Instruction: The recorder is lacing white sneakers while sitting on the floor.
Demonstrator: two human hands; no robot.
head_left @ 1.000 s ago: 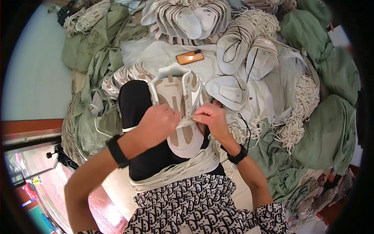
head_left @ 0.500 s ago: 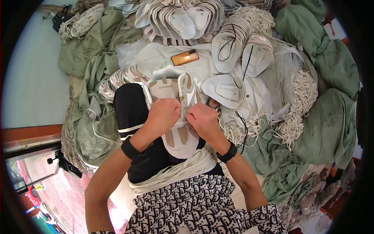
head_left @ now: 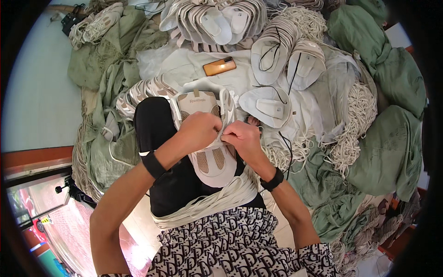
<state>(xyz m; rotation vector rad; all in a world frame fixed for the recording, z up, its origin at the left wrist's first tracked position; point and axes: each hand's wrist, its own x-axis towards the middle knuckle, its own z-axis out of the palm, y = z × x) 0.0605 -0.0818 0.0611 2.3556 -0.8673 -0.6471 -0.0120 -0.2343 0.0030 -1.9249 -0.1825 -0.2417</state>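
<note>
Your left hand (head_left: 200, 131) and right hand (head_left: 243, 137) clench at one sneaker upper (head_left: 214, 161), hold unclear; one smartphone (head_left: 219, 67) lies beyond.

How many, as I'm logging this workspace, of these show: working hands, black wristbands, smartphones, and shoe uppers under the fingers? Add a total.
Hands, left hand and right hand: 2
Black wristbands: 2
Smartphone: 1
Shoe upper under the fingers: 1
Total: 6

The left hand (head_left: 200, 131) curls just beside the right hand (head_left: 244, 137), whose thumb and forefinger pinch together; left forearm (head_left: 124, 191) and right forearm (head_left: 287, 199) slant inward from bent elbows.
</note>
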